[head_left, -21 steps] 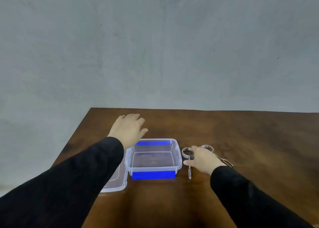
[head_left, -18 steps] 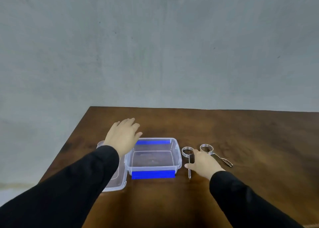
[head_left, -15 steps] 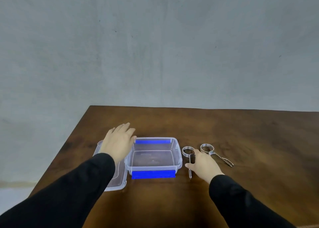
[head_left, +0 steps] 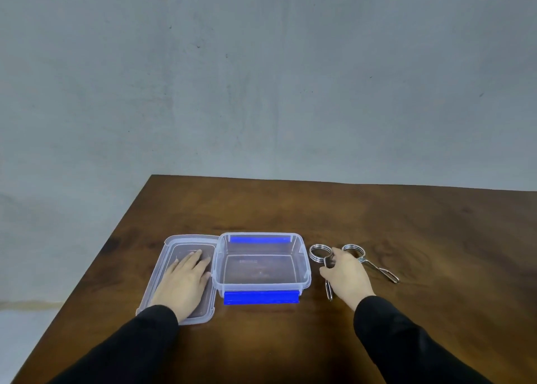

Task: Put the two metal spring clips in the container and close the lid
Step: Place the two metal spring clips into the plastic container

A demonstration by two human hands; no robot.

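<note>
A clear plastic container [head_left: 303,270] with blue clasps stands open and empty on the brown table. Its clear lid [head_left: 171,248] lies flat on the table against the container's left side. My left hand [head_left: 183,284] rests palm down on the lid, fingers spread. Two metal spring clips lie to the right of the container. My right hand [head_left: 347,276] covers the handles of the near clip [head_left: 319,252], fingers curled around them; whether it grips them I cannot tell. The far clip [head_left: 374,264] lies just right of that hand, untouched.
The wooden table [head_left: 319,209] ends at a left edge close to the lid and at a far edge against a grey wall [head_left: 261,78]. Bare tabletop stretches to the right of the clips and in front of the container.
My left hand dropped from above the container's left rim down onto the lid beside it. My right hand stayed at the near clip and curled closer around its handles.
</note>
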